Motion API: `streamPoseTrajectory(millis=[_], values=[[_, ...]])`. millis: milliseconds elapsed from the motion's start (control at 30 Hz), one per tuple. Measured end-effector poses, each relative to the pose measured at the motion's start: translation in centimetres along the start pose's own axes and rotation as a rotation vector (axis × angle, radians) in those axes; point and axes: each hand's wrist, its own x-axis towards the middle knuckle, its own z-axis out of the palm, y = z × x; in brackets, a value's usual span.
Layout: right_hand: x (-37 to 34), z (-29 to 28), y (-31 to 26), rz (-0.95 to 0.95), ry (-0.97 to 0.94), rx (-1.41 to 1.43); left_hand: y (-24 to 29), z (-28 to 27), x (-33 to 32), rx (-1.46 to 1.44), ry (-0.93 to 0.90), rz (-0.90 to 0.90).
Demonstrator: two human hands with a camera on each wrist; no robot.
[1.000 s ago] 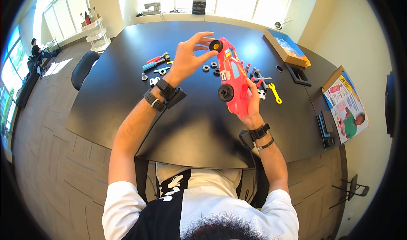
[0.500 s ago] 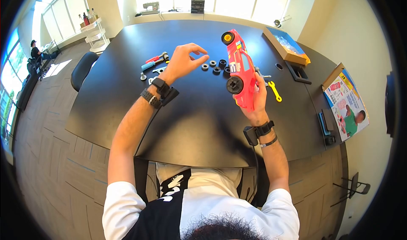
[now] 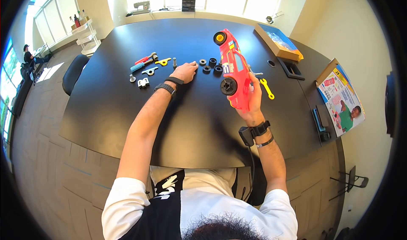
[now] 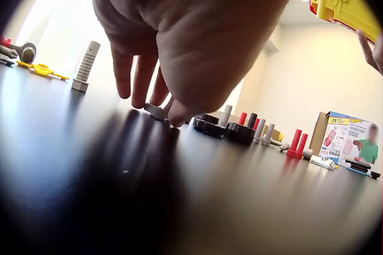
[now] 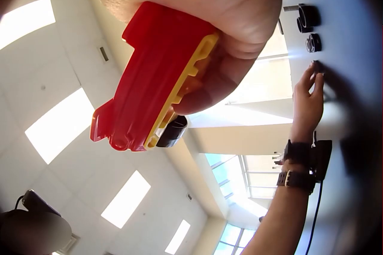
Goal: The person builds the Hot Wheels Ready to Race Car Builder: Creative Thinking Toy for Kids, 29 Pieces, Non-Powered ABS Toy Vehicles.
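My right hand (image 3: 253, 96) grips a red toy car (image 3: 238, 68) with a yellow underside, raised over the black table (image 3: 190, 125). One wheel (image 3: 220, 38) on its near side shows a yellow centre; the other wheel (image 3: 228, 86) is all black. Down at the table, my left hand (image 3: 185, 72) pinches a small grey piece (image 4: 157, 111), like a nut, between thumb and fingertips. Several black tyres (image 3: 213, 62) lie just right of that hand. A grey bolt (image 4: 87, 66) stands on its head to the left of it.
Left of the hands lie a red-handled and a blue-handled tool (image 3: 142, 66), a yellow part (image 3: 163, 61) and a white engine-like block (image 3: 143, 83). Rightward are a yellow wrench (image 3: 267, 89), an open cardboard box (image 3: 279, 42) and a printed toy box (image 3: 341, 98).
My left hand has come off the car's wheel and dropped to the table, where it now pinches the grey piece. The right hand still holds the car, shifted slightly.
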Motion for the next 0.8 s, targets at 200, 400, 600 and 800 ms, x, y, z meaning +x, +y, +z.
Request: streamPoseTrajectory(millis=[200,400,600,800], values=[[-0.4,-0.4,-0.4,0.0,-0.021,-0.05,-0.9,-2.1,-0.5,-0.198,-0.051,-0.155],[-0.7,-0.1,-0.4,-0.031,-0.029,-0.053,0.5,-6.4,-2.6,-0.287,0.158,-0.115],[-1.1,1.1,-0.2,-0.019,-0.029,-0.063,5.9,-15.9,-3.1,-0.679,0.618,-0.011],[-0.4,0.3,0.3,0.015,-0.164,-0.054,10.7,-21.4,-3.8,-0.611,0.739,0.211]])
